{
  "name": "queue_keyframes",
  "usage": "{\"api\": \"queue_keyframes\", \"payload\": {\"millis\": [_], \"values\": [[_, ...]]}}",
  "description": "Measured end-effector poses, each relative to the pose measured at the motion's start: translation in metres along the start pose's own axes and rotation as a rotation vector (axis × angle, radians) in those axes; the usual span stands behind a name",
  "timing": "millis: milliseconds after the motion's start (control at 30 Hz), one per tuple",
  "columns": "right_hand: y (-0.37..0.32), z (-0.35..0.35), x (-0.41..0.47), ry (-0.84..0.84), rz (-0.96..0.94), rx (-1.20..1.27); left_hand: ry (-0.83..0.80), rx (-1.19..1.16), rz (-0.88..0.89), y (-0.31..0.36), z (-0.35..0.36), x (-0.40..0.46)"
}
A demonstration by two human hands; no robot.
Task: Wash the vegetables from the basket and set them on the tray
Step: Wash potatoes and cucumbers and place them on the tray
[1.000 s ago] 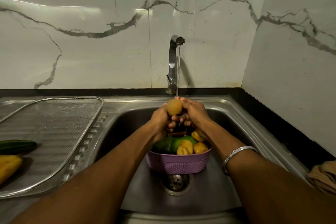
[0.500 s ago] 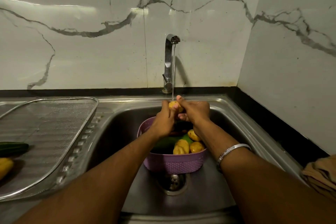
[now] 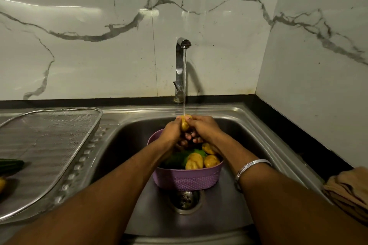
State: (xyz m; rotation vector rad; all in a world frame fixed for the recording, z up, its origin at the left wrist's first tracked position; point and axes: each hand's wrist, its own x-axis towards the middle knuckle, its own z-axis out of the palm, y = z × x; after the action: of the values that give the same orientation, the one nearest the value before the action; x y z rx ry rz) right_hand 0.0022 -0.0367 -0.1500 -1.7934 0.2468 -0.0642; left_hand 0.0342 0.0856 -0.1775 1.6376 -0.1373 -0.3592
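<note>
- Hands are meeting over the sink: the left hand [image 3: 172, 129] and the right hand [image 3: 204, 128] are curling round a small yellow-brown potato [image 3: 185, 123] from either side, gripping it between them.
- Water [image 3: 184, 81] is falling in a thin stream from the chrome tap [image 3: 180, 69] at 12 o'clock and landing on top of that potato.
- Directly under the hands, toward 6 o'clock, a purple plastic woven-pattern basket [image 3: 187, 178] is sitting in the steel sink basin [image 3: 235, 211], just above the round drain [image 3: 184, 200].
- Inside the basket three more yellow potatoes [image 3: 194, 161] are lying beside a green vegetable [image 3: 179, 158]; what kind it is, I cannot tell.
- A silver bangle [image 3: 251, 165] is circling the right wrist.
- At 9 o'clock a wire-mesh steel tray [image 3: 49, 145] is resting on the ribbed draining board, holding a dark green cucumber [image 3: 11, 164] and a yellow vegetable [image 3: 2, 184] at its left edge.
- At 4 o'clock a folded tan cloth [image 3: 348, 191] is lying on the black counter.
</note>
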Motion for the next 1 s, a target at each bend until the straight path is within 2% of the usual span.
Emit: {"api": "queue_keyframes", "payload": {"millis": [133, 233, 333, 467, 567, 633, 733, 833, 933, 1000], "values": [[0.004, -0.004, 0.002, 0.051, 0.037, 0.083, -0.078, -0.018, 0.018, 0.002, 0.009, -0.005], [0.000, -0.002, 0.005, 0.080, 0.102, 0.222, -0.026, -0.047, 0.064, 0.002, 0.014, -0.002], [-0.001, -0.001, 0.005, 0.107, 0.061, 0.225, -0.035, -0.047, 0.112, -0.001, 0.011, 0.000], [0.000, -0.003, 0.006, 0.147, -0.022, 0.263, -0.128, 0.125, 0.338, -0.006, 0.000, -0.005], [0.002, -0.003, 0.006, 0.068, 0.026, 0.266, -0.004, 0.249, 0.419, -0.013, -0.006, -0.001], [0.006, 0.001, 0.008, -0.006, -0.038, 0.146, 0.060, 0.285, 0.415, -0.015, -0.009, 0.001], [0.010, 0.002, 0.007, 0.023, -0.157, 0.013, 0.087, 0.379, 0.478, -0.015, -0.014, 0.001], [0.009, 0.000, 0.005, 0.034, -0.161, 0.080, 0.083, 0.411, 0.526, -0.014, -0.016, 0.001], [0.005, -0.003, 0.007, -0.044, -0.021, 0.267, 0.062, 0.383, 0.544, -0.014, -0.019, 0.002], [0.001, -0.007, 0.007, -0.105, 0.049, 0.307, 0.043, 0.350, 0.525, -0.014, -0.021, 0.003]]}}
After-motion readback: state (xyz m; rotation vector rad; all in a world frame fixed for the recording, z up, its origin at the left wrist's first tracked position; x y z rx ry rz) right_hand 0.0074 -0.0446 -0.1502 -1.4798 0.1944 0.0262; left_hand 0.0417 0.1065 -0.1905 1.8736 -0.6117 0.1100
